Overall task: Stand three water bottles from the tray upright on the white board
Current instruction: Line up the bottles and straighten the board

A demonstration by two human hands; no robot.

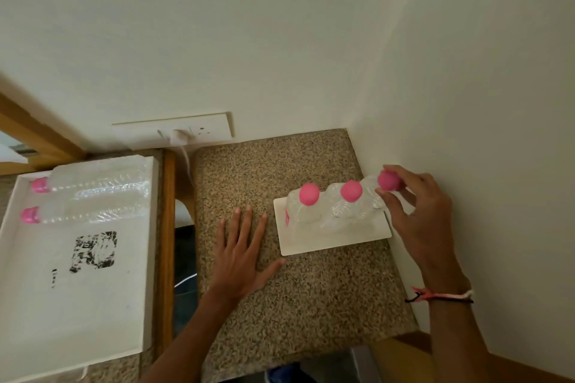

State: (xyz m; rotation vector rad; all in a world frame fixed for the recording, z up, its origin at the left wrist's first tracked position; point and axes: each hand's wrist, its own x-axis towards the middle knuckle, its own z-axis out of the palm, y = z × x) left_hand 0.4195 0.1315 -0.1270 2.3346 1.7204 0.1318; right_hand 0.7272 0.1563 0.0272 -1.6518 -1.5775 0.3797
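**Head view: third bottle going down on the board**

Head view, the only one: three clear water bottles with pink caps stand in a row on the white board [334, 241], which lies on the speckled counter [298, 289] near the wall corner. The left bottle [306, 207] and middle bottle [347, 205] stand free and upright. The right hand [417, 214] has its fingertips closed around the neck and cap of the third bottle [387, 180], at the board's right end; whether its base is fully settled I cannot tell. The left hand [239, 258] lies flat on the counter just left of the board, fingers spread, holding nothing.

By my judgement the task is almost done: only the release remains.

The white tray [77, 305] at left holds two more bottles [90, 199] lying on their sides at its far end.
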